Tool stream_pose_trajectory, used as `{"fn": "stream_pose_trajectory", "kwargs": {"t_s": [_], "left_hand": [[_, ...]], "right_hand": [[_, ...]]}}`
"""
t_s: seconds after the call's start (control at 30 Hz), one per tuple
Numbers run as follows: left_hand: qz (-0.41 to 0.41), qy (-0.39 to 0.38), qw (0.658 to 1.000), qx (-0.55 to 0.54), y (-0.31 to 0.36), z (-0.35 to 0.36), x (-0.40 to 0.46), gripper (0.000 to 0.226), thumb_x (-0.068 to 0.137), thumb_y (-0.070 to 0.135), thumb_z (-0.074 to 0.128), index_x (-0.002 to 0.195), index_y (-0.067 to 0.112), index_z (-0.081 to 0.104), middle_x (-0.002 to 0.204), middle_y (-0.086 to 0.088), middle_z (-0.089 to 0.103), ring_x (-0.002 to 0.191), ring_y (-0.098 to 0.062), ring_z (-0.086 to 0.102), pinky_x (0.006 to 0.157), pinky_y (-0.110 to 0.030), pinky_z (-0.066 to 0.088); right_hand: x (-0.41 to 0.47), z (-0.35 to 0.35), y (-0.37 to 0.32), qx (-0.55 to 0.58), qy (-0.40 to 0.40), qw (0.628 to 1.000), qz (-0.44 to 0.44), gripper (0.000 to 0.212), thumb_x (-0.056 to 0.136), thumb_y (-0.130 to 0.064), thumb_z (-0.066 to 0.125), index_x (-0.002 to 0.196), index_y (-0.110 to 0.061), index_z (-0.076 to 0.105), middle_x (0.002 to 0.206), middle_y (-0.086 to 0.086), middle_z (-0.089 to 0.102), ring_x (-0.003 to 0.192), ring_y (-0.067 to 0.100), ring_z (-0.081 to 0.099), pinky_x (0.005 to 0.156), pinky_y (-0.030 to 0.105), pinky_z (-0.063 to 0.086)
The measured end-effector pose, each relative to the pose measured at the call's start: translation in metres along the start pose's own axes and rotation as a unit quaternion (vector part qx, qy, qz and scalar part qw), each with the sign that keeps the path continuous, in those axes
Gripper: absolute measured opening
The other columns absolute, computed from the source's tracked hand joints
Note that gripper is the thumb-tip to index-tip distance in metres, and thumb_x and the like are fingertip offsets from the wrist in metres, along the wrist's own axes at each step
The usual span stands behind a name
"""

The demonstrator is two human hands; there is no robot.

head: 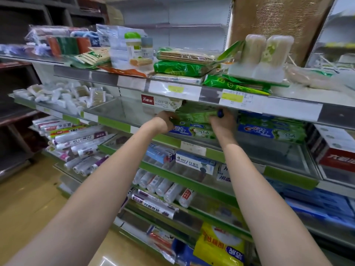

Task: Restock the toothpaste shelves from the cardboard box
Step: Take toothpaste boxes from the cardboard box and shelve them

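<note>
Both bare forearms reach up to the shelf [269,150]. Left hand [165,121] and right hand [222,122] grip opposite ends of a green toothpaste box [194,117], fingers curled round it, near the shelf's front edge.

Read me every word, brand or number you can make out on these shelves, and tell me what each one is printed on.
"Crest": blue-and-green toothpaste box, right of the right hand.
"六必治": red panel on the white toothpaste box above the left hand.
"PE保鲜袋": white roll pack on a lower shelf.
Partly read "白": blue-and-white box.
Too blurred: the green box both hands hold, and the yellow shelf price tags.
</note>
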State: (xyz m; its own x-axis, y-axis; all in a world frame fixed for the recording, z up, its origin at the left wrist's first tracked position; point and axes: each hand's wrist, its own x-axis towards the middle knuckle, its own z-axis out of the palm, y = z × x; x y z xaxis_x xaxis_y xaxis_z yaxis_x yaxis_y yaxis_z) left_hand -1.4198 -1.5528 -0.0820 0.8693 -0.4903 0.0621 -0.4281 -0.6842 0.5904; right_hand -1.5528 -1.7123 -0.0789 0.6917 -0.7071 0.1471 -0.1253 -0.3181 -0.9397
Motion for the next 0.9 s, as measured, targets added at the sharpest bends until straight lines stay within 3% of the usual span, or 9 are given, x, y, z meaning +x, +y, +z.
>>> {"fn": "stream_pose_trajectory", "kwargs": {"t_s": [0.07, 0.13, 0.2, 0.27, 0.33, 0.43, 0.53, 0.73, 0.9], "left_hand": [[-0.013, 0.025, 0.997, -0.068, 0.001, 0.007, 0.006, 0.039, 0.102, 0.003, 0.042, 0.133, 0.017, 0.062, 0.137, -0.006, 0.059, 0.116, -0.025, 0.056, 0.088, -0.023, 0.043], [-0.038, 0.057, 0.988, -0.140, 0.001, 0.012, 0.014, 0.032, 0.105, 0.009, 0.039, 0.129, 0.010, 0.061, 0.128, -0.007, 0.062, 0.110, -0.024, 0.058, 0.080, -0.020, 0.043], [-0.075, 0.090, 0.961, -0.250, -0.003, 0.010, 0.022, 0.021, 0.102, 0.013, 0.046, 0.117, 0.008, 0.061, 0.118, -0.009, 0.065, 0.096, -0.022, 0.061, 0.076, -0.024, 0.048], [-0.101, 0.102, 0.932, -0.334, -0.008, 0.006, 0.033, 0.014, 0.099, 0.016, 0.051, 0.108, 0.010, 0.061, 0.113, -0.012, 0.067, 0.095, -0.024, 0.063, 0.083, -0.033, 0.054], [-0.105, 0.084, 0.923, -0.360, -0.013, 0.005, 0.043, 0.011, 0.098, 0.021, 0.053, 0.101, 0.014, 0.061, 0.107, -0.009, 0.067, 0.087, -0.021, 0.062, 0.077, -0.032, 0.054], [-0.069, 0.041, 0.935, -0.344, -0.023, 0.013, 0.057, 0.013, 0.097, 0.026, 0.059, 0.106, 0.018, 0.065, 0.110, -0.007, 0.071, 0.095, -0.025, 0.067, 0.091, -0.038, 0.055], [-0.038, 0.017, 0.958, -0.284, -0.029, 0.018, 0.066, 0.024, 0.098, 0.032, 0.062, 0.115, 0.016, 0.067, 0.112, -0.006, 0.069, 0.103, -0.026, 0.065, 0.095, -0.034, 0.051], [-0.025, 0.020, 0.964, -0.266, -0.038, 0.023, 0.079, 0.039, 0.092, 0.050, 0.066, 0.112, 0.016, 0.067, 0.113, -0.005, 0.070, 0.101, -0.024, 0.065, 0.097, -0.036, 0.051], [-0.021, 0.049, 0.990, -0.133, -0.043, 0.023, 0.081, 0.045, 0.096, 0.054, 0.053, 0.102, 0.011, 0.069, 0.112, -0.012, 0.069, 0.110, -0.032, 0.059, 0.106, -0.041, 0.040]], "right_hand": [[0.004, 0.000, 0.002, -0.011, -0.001, 1.000, 0.011, 0.038, 0.095, -0.010, 0.054, 0.132, -0.015, 0.056, 0.119, 0.015, 0.062, 0.112, 0.033, 0.060, 0.084, 0.038, 0.048], [0.006, 0.002, 0.004, -0.016, 0.006, 1.000, 0.023, 0.046, 0.096, -0.010, 0.050, 0.143, -0.013, 0.050, 0.129, 0.015, 0.060, 0.104, 0.031, 0.059, 0.085, 0.036, 0.049], [0.009, 0.007, 0.008, -0.011, 0.025, 0.999, 0.022, 0.049, 0.098, -0.009, 0.048, 0.146, -0.016, 0.046, 0.114, 0.009, 0.061, 0.091, 0.027, 0.059, 0.071, 0.026, 0.046], [0.012, 0.014, 0.012, 0.003, 0.043, 0.999, 0.019, 0.047, 0.098, -0.008, 0.047, 0.144, -0.016, 0.045, 0.090, -0.001, 0.052, 0.078, 0.015, 0.058, 0.052, 0.015, 0.041], [0.017, 0.019, 0.016, 0.020, 0.048, 0.998, 0.032, 0.041, 0.098, -0.008, 0.048, 0.139, -0.014, 0.049, 0.084, -0.004, 0.050, 0.069, 0.008, 0.052, 0.048, 0.015, 0.037], [0.022, 0.023, 0.020, 0.078, 0.042, 0.994, 0.071, 0.040, 0.096, -0.009, 0.053, 0.137, -0.013, 0.054, 0.099, 0.005, 0.060, 0.091, 0.024, 0.060, 0.066, 0.027, 0.041], [0.022, 0.022, 0.024, 0.130, 0.045, 0.987, 0.086, 0.048, 0.098, -0.020, 0.058, 0.145, -0.017, 0.049, 0.119, 0.000, 0.051, 0.107, 0.018, 0.049, 0.089, 0.028, 0.037], [0.024, 0.034, 0.027, 0.082, 0.083, 0.991, 0.062, 0.072, 0.095, -0.050, 0.062, 0.154, -0.018, 0.037, 0.155, 0.009, 0.043, 0.136, 0.026, 0.045, 0.102, 0.032, 0.035], [0.027, 0.041, 0.031, 0.050, 0.107, 0.989, 0.084, 0.061, 0.098, -0.042, 0.054, 0.151, -0.012, 0.043, 0.147, 0.009, 0.050, 0.132, 0.027, 0.049, 0.102, 0.032, 0.038]]}}
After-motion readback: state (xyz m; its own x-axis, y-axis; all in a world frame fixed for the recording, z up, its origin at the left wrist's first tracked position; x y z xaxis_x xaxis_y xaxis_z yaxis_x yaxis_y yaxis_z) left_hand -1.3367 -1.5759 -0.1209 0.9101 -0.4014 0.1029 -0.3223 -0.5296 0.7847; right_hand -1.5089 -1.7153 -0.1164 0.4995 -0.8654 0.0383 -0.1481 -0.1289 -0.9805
